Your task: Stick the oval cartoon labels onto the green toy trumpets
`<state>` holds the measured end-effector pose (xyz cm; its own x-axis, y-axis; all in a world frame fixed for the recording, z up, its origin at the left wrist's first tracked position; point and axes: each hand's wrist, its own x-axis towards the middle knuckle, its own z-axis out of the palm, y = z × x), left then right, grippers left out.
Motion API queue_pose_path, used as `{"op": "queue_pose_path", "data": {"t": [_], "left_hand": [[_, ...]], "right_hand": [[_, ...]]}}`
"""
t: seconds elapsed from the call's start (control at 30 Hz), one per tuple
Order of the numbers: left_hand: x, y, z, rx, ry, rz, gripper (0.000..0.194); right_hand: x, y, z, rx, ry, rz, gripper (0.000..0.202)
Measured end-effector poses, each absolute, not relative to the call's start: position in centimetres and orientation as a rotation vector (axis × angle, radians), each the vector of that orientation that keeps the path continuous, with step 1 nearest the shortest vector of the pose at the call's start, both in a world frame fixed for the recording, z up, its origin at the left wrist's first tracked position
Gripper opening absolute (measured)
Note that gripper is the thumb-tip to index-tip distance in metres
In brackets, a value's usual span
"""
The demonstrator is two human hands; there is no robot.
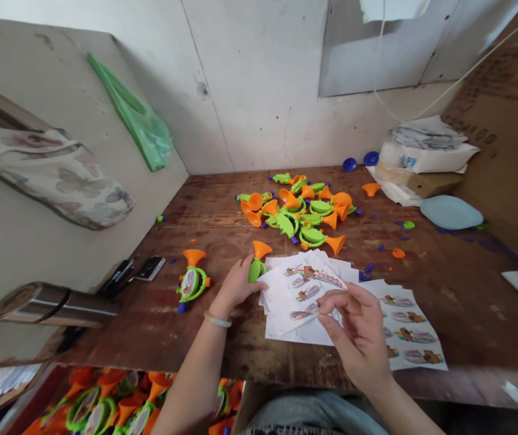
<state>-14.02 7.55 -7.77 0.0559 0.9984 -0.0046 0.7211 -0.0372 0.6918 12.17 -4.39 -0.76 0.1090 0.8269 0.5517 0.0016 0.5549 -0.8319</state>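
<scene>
My left hand (238,281) is closed round a green and orange toy (258,270), whose orange horn points away from me. Thumb and forefinger of my right hand (361,326) pinch a sticker (305,312) by its edge, over white sticker sheets (286,329). The sheets show bear and rainbow pictures. More sticker sheets (415,338) lie fanned out at the right. Left of my left hand, a toy with a sticker on its face (190,283) lies on the brown table (150,320).
Several green and orange toys (311,211) are piled towards the wall. A steel flask (60,304) and a phone (151,268) lie at the left. A pale blue lid (451,212) and stacked papers stand at the right. Below the table's front edge are many toys (98,411).
</scene>
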Motion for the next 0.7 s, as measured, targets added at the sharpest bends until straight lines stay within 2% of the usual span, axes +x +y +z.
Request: {"op": "queue_pose_path", "data": {"t": [0.1, 0.27, 0.33, 0.6, 0.7], "left_hand": [[-15.1, 7.5, -7.5, 1.771, 1.687, 0.734, 0.093], [-17.8, 7.5, -6.2, 1.582, 1.828, 0.882, 0.058], [-17.7, 7.4, -6.0, 1.506, 1.906, 0.943, 0.054], [-11.5, 6.5, -7.4, 1.284, 1.875, 1.187, 0.058], [-10.2, 6.7, -7.7, 1.137, 1.754, 1.333, 0.068]], "right_hand": [[12.1, -3.7, -1.4, -0.805, -1.249, 0.814, 0.050], [13.1, -2.5, -2.1, -0.850, -1.047, 0.982, 0.043], [13.2, -2.3, -2.3, -0.867, -0.994, 1.020, 0.042], [9.3, -2.3, -2.7, -0.719, -0.837, 1.272, 0.046], [7.5, -2.4, -4.3, -0.746, -0.639, 1.435, 0.051]]}}
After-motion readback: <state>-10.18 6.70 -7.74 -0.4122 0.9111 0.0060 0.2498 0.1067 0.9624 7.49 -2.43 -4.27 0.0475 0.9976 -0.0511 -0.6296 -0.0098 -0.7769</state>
